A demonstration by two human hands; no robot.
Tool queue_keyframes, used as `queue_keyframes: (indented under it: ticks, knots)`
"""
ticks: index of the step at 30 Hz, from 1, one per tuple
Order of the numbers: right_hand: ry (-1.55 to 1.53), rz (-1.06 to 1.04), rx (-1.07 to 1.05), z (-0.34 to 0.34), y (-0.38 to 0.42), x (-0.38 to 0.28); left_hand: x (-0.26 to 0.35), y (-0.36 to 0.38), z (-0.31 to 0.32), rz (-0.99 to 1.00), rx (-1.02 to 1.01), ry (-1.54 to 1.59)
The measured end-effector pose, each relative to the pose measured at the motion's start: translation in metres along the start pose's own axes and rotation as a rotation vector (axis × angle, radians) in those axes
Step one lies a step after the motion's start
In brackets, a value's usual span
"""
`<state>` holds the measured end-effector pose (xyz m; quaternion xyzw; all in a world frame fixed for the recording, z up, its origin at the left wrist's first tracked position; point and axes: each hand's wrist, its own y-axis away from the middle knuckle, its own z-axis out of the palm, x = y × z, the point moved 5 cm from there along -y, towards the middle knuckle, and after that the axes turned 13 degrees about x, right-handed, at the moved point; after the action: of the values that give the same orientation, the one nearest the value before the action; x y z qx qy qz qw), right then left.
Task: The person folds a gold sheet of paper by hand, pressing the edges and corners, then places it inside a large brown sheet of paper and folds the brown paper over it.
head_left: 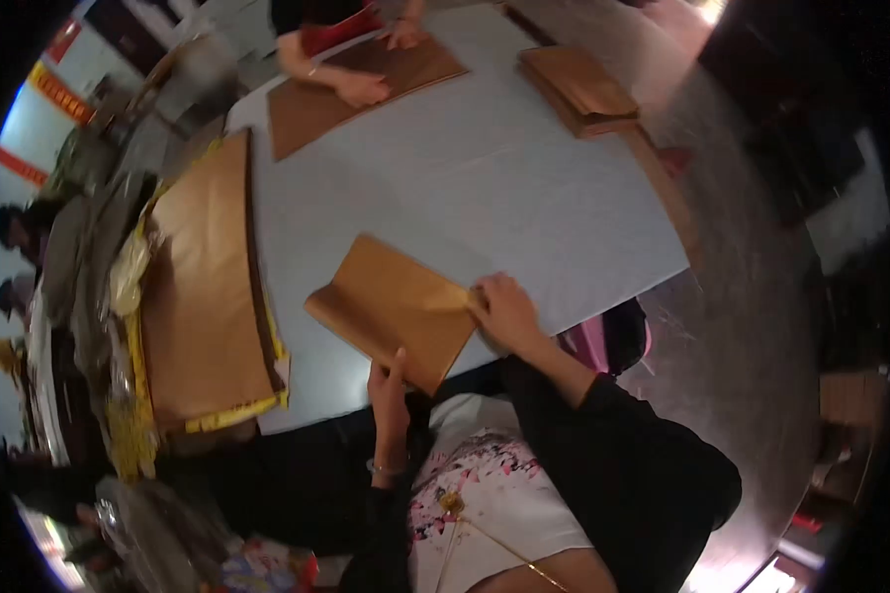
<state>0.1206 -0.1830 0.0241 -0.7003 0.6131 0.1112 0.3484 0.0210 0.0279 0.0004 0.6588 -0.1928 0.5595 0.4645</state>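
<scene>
A folded brown sheet (396,311) lies at the near edge of the table, its left end curled over at the fold. The frame does not show whether it is paper, cloth or leather. My left hand (390,395) grips its near edge, thumb on top and fingers out of sight beneath. At its right corner, my right hand (505,312) is closed on the sheet, with the fingertips pressed on the edge.
The pale table (465,188) carries a stack of large brown sheets (208,287) on yellow wrapping at left and a folded brown stack (578,87) at far right. Across it, a co-worker's hands (366,87) press another brown sheet (420,69). A pink item (591,344) sits below the right edge.
</scene>
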Motion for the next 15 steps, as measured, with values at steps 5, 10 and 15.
queue_keyframes:
  ticks: [5,10,15]
  knots:
    - [-0.416,0.216,-0.017,-0.015,0.013,0.015,0.004,0.004,0.03,-0.267,-0.177,0.456]
    - [-1.389,1.014,-0.314,-0.007,0.051,0.012,-0.025,-0.011,0.043,-0.44,-0.138,0.651]
    - [-1.448,0.961,-0.35,0.015,0.038,0.01,-0.026,0.005,0.071,-0.336,-0.251,0.485]
